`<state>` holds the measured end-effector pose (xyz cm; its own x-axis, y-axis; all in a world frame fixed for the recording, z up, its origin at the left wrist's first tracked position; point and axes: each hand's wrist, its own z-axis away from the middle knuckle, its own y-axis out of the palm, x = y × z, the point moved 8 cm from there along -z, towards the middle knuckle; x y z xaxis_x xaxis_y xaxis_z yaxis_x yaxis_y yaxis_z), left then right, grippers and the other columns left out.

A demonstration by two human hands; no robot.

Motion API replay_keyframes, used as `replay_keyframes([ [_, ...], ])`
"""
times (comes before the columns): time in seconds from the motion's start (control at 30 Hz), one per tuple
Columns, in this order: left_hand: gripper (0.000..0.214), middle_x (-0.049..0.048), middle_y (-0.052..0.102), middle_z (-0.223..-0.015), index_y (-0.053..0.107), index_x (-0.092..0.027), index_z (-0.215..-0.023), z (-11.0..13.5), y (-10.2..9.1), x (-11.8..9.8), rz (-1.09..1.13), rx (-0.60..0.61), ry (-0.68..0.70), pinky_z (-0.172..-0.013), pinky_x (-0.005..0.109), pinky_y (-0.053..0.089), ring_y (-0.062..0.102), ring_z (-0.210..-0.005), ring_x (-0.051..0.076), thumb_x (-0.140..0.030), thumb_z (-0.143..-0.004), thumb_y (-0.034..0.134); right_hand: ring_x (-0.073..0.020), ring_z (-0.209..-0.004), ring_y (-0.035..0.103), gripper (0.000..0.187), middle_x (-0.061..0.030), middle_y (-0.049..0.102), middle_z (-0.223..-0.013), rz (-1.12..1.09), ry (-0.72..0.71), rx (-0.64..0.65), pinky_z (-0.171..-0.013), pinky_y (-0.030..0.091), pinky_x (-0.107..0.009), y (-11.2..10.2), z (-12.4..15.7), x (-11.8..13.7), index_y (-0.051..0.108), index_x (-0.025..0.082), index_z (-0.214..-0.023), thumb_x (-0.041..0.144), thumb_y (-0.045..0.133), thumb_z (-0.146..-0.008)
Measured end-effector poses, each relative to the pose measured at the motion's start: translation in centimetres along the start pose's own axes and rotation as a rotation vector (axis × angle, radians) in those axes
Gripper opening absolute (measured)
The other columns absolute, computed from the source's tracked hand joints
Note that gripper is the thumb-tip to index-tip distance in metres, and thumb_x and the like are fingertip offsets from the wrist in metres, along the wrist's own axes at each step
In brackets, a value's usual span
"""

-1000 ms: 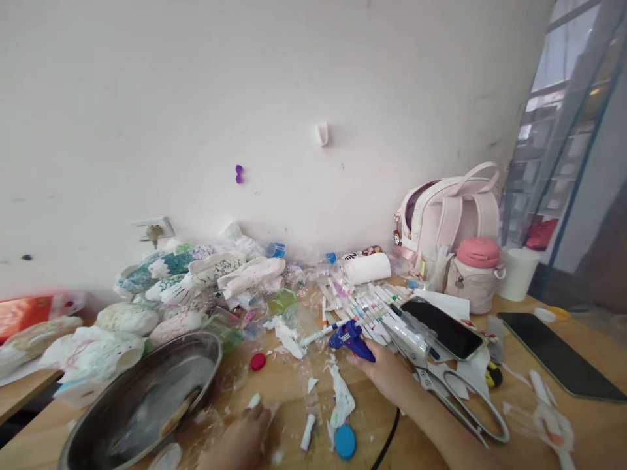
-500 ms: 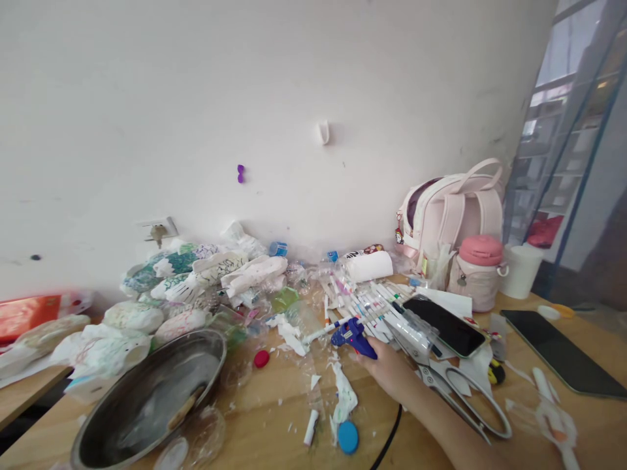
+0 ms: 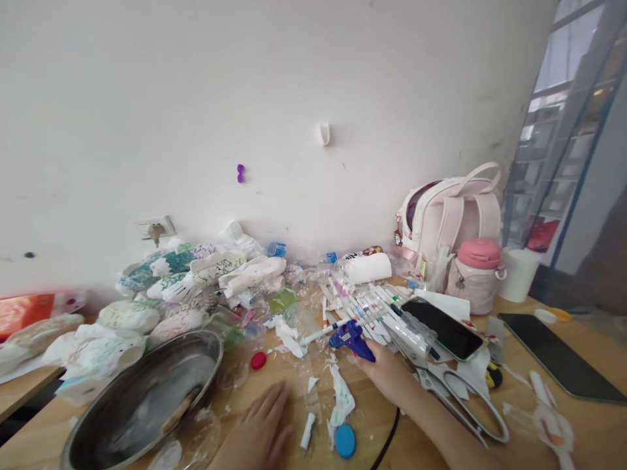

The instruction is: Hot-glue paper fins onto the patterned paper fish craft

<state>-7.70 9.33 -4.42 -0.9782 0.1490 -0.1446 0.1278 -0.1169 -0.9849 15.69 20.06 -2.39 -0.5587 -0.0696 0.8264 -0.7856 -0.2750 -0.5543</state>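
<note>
Gripping blue glue gun (image 3: pixel 351 339), right hand (image 3: pixel 386 373); metal bowl (image 3: pixel 142 398) contents unclear.

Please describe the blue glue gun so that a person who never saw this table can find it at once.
On the wooden table, find the row of white markers at the middle. At its near end the right hand holds the glue gun: the only dark blue, pistol-shaped tool there.

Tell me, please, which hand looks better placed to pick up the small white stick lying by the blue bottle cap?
Probably the left hand: it lies flat and open on the table, right beside the white stick and the blue cap. The right hand is already closed round the blue glue gun.
</note>
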Motion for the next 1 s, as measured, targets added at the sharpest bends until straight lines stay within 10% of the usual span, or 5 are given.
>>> replay_keyframes([
  [0.17,0.067,0.0158,0.027,-0.149,0.033,-0.005,-0.140,-7.2,-0.3,-0.6,0.020,-0.062,-0.114,-0.111,0.045,0.026,0.024,-0.138,0.029,-0.046,-0.088,0.032,-0.0251,-0.090,0.062,0.020,-0.0093,0.068,-0.095,-0.011,0.013,0.001,-0.078,0.043,-0.033,-0.1,0.2,0.2,0.061,0.015,-0.098,0.026,0.055,-0.083],
  [0.43,0.071,0.0281,0.030,-0.145,0.031,0.008,-0.137,-11.9,-0.6,2.0,0.063,-0.137,-0.265,-0.111,0.053,0.021,0.023,-0.136,0.037,-0.042,-0.087,0.035,-0.0236,-0.090,0.062,0.023,-0.0081,0.068,-0.095,-0.038,-0.004,0.019,-0.078,0.044,-0.031,0.1,0.0,0.2,0.061,0.015,-0.103,0.026,0.055,-0.083],
  [0.67,0.045,0.0036,0.048,-0.137,0.057,-0.022,-0.125,-8.8,-1.4,0.9,0.186,-0.090,0.041,-0.108,0.040,0.033,0.044,-0.128,0.021,-0.027,-0.086,0.036,-0.0263,-0.091,0.062,0.023,-0.0111,0.067,-0.096,-0.015,-0.027,0.004,-0.079,0.043,-0.034,0.2,0.0,0.1,0.060,0.014,-0.097,0.029,0.054,-0.082],
  [1.0,0.033,0.0005,0.073,-0.105,0.074,-0.032,-0.093,-0.5,-0.9,-1.0,0.285,0.043,0.156,-0.096,0.030,0.048,0.065,-0.103,0.020,-0.036,-0.088,0.041,-0.0259,-0.089,0.062,0.022,-0.0099,0.067,-0.094,0.004,-0.023,0.004,-0.078,0.043,-0.034,-0.1,0.0,0.1,0.059,0.016,-0.096,0.031,0.053,-0.082],
])
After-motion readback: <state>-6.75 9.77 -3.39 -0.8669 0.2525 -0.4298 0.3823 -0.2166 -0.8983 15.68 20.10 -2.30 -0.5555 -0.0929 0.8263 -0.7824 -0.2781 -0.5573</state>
